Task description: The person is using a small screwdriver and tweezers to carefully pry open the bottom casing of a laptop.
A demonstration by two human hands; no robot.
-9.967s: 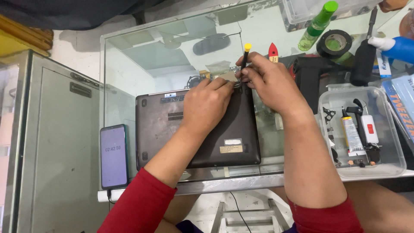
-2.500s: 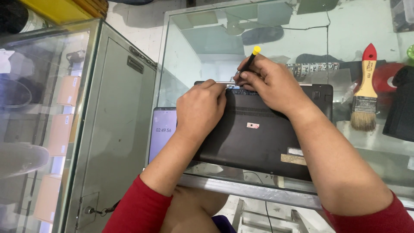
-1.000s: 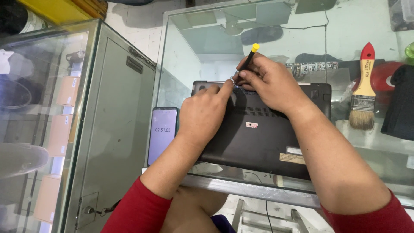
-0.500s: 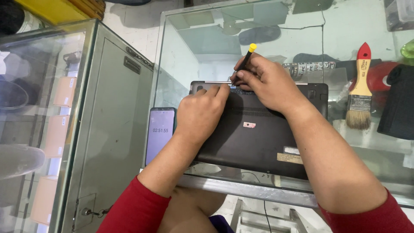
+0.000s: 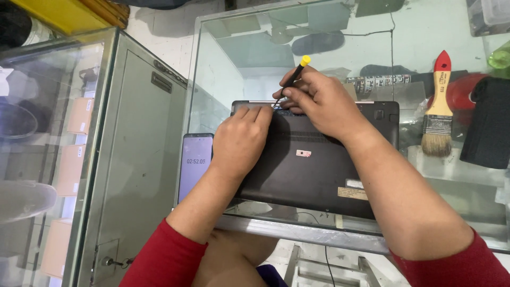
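Head view: the screwdriver [image 5: 293,81] tip is hidden behind the fingers, so its contact point, probably a screw, cannot be confirmed. The right hand [image 5: 319,103] is clamped around the shaft at the far edge of the upturned black laptop [image 5: 319,165]. The left hand [image 5: 241,141] lies flat, palm down, fingers together, pressing the base beside it.
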